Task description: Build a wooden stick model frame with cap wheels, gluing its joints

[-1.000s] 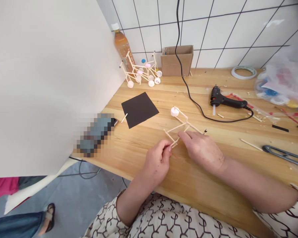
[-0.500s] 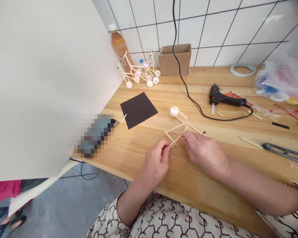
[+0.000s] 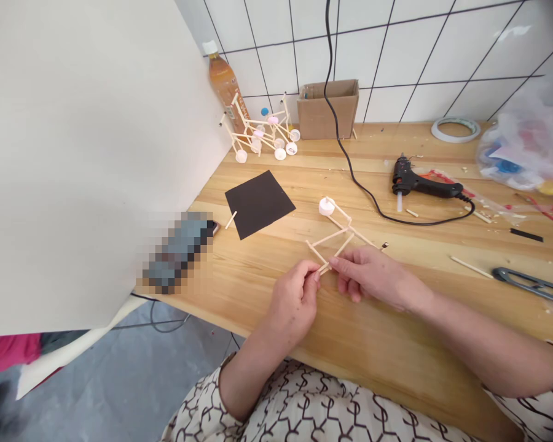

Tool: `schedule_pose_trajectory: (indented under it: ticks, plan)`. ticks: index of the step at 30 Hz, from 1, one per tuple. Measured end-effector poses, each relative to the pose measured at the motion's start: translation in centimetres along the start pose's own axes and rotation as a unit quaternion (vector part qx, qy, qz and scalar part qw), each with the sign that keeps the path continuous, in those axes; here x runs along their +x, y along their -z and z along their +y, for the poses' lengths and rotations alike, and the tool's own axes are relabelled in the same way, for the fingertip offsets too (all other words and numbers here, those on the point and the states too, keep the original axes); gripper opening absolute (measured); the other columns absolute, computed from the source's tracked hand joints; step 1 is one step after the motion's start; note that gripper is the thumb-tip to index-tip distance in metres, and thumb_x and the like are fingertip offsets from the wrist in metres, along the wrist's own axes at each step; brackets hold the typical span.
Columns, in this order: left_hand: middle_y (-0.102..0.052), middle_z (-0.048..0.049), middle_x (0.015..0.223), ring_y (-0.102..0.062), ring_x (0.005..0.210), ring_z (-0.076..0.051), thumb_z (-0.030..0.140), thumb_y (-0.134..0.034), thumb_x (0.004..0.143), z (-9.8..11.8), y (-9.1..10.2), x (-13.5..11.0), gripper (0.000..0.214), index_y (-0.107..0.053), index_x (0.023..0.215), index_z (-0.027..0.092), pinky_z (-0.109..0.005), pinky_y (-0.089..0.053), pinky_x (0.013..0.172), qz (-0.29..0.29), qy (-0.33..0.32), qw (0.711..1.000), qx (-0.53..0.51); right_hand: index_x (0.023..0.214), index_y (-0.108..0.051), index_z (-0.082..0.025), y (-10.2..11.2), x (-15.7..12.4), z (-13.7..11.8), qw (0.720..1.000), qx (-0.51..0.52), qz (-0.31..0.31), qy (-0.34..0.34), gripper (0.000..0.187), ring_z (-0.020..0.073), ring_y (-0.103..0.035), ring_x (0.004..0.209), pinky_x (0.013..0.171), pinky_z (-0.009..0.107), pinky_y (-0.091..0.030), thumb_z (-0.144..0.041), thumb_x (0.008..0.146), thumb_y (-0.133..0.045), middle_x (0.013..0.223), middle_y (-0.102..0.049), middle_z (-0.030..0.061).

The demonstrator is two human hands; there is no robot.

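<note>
A small frame of thin wooden sticks lies over the table, with a white bottle cap at its far left end and a dark-tipped stick end on its right. My left hand is closed, its thumb and index finger pinching the frame's near corner. Just right of that corner, my right hand is closed with thumb and forefinger on the same frame, close to a joint; its other fingers curl beneath. The exact contact of the right fingertips is partly hidden.
Finished-looking stick models with cap wheels stand by a drink bottle and a cardboard box. Black card and a blurred phone lie left. Rightward are a glue gun, its cord, tape and grey snips.
My right hand has slid left and down along the frame toward the near corner, turning so its lower fingers show. My left hand keeps its pinch. The view has shifted slightly.
</note>
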State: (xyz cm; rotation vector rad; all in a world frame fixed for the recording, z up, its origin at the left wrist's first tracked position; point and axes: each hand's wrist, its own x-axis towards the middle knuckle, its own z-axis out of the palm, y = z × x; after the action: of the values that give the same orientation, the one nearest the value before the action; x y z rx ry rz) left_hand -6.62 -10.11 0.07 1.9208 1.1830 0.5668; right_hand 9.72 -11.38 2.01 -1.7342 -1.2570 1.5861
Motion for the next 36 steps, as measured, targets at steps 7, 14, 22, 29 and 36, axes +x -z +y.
schedule_pose_trajectory:
  ticks: [7,14,22,29,36]
  plan:
    - [-0.06,0.0008,0.071,-0.056,0.065,-0.013,0.019,-0.041,0.089,0.0,0.0,0.0,0.015,-0.055,0.084,0.019,-0.022,-0.04,0.062,-0.002,0.001,1.0,0.007,0.064,-0.058,-0.014,-0.4,0.3,-0.1,0.999,0.026,0.012,-0.018,0.031,0.0048,-0.045,0.035,0.039,0.018,-0.032,-0.029,0.088,-0.044,0.052,-0.059,-0.001]
    - [-0.063,-0.0006,0.076,-0.058,0.068,-0.014,0.019,-0.041,0.089,-0.1,0.0,0.1,0.014,-0.055,0.085,0.018,-0.022,-0.041,0.063,-0.01,-0.004,1.0,0.005,0.057,-0.053,-0.015,-0.7,0.3,-0.3,0.998,0.051,0.027,-0.033,0.033,0.0039,-0.044,0.033,0.037,0.017,-0.03,-0.024,0.087,-0.045,0.049,-0.057,-0.0021]
    - [-0.064,-0.0009,0.075,-0.057,0.063,-0.014,0.023,-0.039,0.091,0.4,1.1,1.0,0.019,-0.057,0.086,0.019,-0.023,-0.037,0.058,-0.075,-0.047,0.99,0.112,0.057,-0.053,-0.014,-0.7,0.2,-0.6,0.996,0.08,0.029,-0.04,0.03,0.0033,-0.044,0.034,0.037,0.016,-0.03,-0.022,0.086,-0.047,0.05,-0.057,-0.0024]
    - [-0.068,-0.0048,0.089,-0.062,0.078,-0.019,0.023,-0.037,0.093,1.0,1.9,1.6,0.023,-0.06,0.092,0.019,-0.026,-0.041,0.067,-0.099,-0.082,0.976,0.173,0.057,-0.052,-0.014,-0.7,0.2,-0.5,0.993,0.104,0.034,-0.042,0.03,0.0028,-0.044,0.033,0.036,0.015,-0.03,-0.02,0.086,-0.047,0.049,-0.057,-0.0028]
    - [-0.068,-0.0031,0.083,-0.061,0.072,-0.016,0.025,-0.035,0.094,1.4,2.3,2.4,0.029,-0.062,0.087,0.019,-0.025,-0.038,0.062,-0.129,-0.072,0.971,0.191,0.054,-0.051,-0.015,-0.9,0.4,-0.6,0.991,0.118,0.043,-0.046,0.029,0.0029,-0.043,0.032,0.036,0.015,-0.031,-0.014,0.083,-0.048,0.047,-0.057,-0.003]
